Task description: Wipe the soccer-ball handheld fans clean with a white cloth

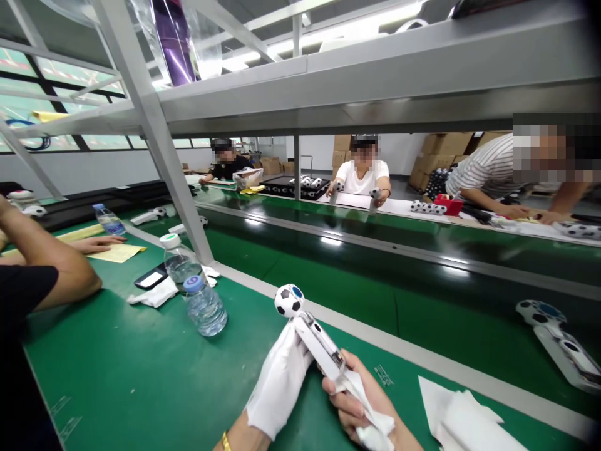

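So, fingers of a white-gloved left hand [279, 382] curled closed around a white handheld gadget [319, 344] topped by a miniature football [288, 300], all held just above a green workbench [107, 369]; a bare right hand [361, 394] close beside, fingers narrowed, pinching a white cloth [373, 421] against the gadget's lower end. Nearby on the left, an upright water bottle [204, 307]; on the right, a stack of white wipes [462, 416] and a second gadget [558, 341] lying on a green conveyor belt [328, 294].

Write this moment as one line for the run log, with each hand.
left hand: gloved, grips soccer-ball-topped white device | right hand: holds white cloth against device
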`<move>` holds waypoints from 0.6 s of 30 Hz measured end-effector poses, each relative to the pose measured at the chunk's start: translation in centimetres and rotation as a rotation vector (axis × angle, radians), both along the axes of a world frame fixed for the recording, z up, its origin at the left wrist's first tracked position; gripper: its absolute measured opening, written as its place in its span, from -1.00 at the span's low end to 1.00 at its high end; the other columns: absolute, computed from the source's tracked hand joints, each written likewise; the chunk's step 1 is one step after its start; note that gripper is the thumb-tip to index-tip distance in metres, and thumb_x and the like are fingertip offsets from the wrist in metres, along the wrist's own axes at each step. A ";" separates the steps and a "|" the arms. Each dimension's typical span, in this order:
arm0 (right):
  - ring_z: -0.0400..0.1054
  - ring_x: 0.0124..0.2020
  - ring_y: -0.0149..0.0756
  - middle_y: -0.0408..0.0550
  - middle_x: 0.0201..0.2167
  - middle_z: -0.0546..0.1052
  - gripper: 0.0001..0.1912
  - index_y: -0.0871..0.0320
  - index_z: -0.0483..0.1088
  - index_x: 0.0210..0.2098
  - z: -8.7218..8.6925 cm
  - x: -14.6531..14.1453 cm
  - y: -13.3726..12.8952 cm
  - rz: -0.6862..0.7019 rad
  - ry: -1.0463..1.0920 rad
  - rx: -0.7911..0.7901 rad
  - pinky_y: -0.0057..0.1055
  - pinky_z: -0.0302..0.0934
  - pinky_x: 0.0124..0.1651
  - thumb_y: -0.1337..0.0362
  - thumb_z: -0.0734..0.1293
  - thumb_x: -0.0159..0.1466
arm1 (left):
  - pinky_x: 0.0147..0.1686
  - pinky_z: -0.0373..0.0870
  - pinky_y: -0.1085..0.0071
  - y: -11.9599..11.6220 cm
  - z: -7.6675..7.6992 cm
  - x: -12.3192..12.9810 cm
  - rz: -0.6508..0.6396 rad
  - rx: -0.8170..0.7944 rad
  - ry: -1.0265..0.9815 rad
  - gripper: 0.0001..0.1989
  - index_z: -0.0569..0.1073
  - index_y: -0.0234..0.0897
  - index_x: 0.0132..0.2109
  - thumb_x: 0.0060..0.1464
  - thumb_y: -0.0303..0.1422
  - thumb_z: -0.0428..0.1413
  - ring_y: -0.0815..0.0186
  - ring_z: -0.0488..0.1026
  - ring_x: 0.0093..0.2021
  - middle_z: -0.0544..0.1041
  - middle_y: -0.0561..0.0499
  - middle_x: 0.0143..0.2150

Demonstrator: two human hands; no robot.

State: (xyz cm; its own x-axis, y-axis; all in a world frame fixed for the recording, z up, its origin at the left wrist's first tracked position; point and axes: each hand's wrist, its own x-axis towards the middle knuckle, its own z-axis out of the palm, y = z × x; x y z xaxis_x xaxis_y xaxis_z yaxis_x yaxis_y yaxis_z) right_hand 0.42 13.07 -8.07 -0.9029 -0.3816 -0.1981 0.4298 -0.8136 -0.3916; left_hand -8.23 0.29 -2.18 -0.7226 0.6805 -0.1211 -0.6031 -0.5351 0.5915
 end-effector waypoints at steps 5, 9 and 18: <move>-0.14 -0.90 -0.53 -0.25 -0.89 0.17 -0.40 0.30 0.36 -0.45 0.0 -0.2 -0.5 0.066 0.008 -0.025 -0.59 -0.24 -0.86 -0.14 0.05 0.22 | -0.09 0.36 0.24 0.7 0.5 0.9 0.003 -0.173 0.197 -0.62 0.19 -0.28 0.06 0.13 -0.34 0.08 0.13 0.36 -0.04 0.38 -0.15 -0.06; -0.12 -0.89 -0.55 -0.24 -0.87 0.17 -0.44 0.30 0.36 -0.46 0.1 -0.5 -1.2 0.001 -0.030 0.047 -0.61 -0.28 -0.86 -0.09 0.08 0.24 | -0.11 0.36 0.20 0.9 -0.4 0.9 0.073 -0.276 0.263 -0.52 0.19 -0.29 0.01 -0.01 -0.33 0.21 0.12 0.39 -0.11 0.37 -0.16 -0.09; 0.10 -0.78 -0.45 -0.20 -0.79 0.23 -0.59 0.11 0.36 -0.51 -0.6 -0.3 -1.3 -0.155 -0.044 0.412 -0.55 0.04 -0.76 -0.13 0.29 0.10 | -0.21 0.34 0.30 1.2 -1.7 -0.3 0.101 -0.194 0.050 -0.28 0.09 -0.24 -0.01 -0.26 -0.31 0.32 0.24 0.40 -0.26 0.35 -0.06 -0.22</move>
